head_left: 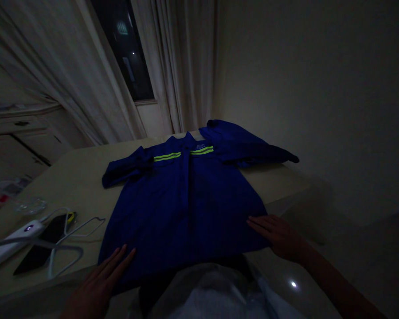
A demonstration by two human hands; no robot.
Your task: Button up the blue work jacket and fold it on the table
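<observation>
Your left hand (101, 277) lies with fingers straight and slightly apart on the near left corner of the blue jacket (216, 195), spread collar-far on the pale table (83, 164), and your right hand (281, 237) lies likewise on its near right edge; I cannot tell whether the hidden thumbs pinch the hem. You seem to be flattening it, which calls for even pressure next. Left to right, the dim room shows a power strip (23, 232), window (126, 53), curtain (186, 66) and plain wall (302, 88).

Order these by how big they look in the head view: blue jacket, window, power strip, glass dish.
1. Blue jacket
2. Window
3. Power strip, cut off by the picture's edge
4. Glass dish
</observation>
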